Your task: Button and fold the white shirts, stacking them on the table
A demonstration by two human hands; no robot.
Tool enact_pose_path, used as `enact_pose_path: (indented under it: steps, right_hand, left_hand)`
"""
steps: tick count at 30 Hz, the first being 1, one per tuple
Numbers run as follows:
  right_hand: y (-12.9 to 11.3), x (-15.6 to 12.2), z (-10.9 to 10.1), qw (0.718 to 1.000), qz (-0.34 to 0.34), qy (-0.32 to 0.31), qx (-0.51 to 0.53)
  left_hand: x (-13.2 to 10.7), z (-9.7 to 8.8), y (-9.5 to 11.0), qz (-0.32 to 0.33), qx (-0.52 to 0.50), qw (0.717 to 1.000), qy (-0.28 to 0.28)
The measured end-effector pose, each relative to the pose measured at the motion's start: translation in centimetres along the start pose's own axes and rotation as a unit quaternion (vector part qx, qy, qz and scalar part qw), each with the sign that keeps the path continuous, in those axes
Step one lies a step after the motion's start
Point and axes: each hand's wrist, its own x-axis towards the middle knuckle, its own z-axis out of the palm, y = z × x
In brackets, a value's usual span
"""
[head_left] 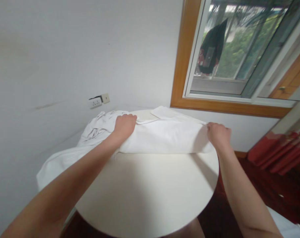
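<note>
A white cloth lies folded across the far half of a round white table. My left hand grips the cloth's upper edge on the left, fingers curled over the fold. At the right end, my right hand pinches the same folded edge. The fabric is stretched between the two hands. More crumpled white fabric trails off the table to the left and hangs down beside the wall.
A white wall stands close behind the table, with a socket and switch. A wood-framed window is at the right, a dark garment hanging outside. Red curtain and dark floor lie to the right.
</note>
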Motion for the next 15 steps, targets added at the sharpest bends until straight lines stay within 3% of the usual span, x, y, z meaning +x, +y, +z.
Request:
enact_pose_path:
  steps: [5,10,15]
  right_hand:
    - [-4.9,6.4,4.6,1.000,-0.012,0.010,0.006]
    - [-7.2,7.5,10.1,0.999,-0.026,-0.018,0.026]
    - [-8.1,8.5,11.9,0.999,-0.039,0.006,0.037]
  left_hand:
    - [5.2,3.2,0.9,0.035,0.030,0.999,0.025]
    - [6.2,7.9,1.2,0.006,0.055,0.998,0.042]
    - [6.7,9.6,0.6,-0.018,0.048,0.995,0.081]
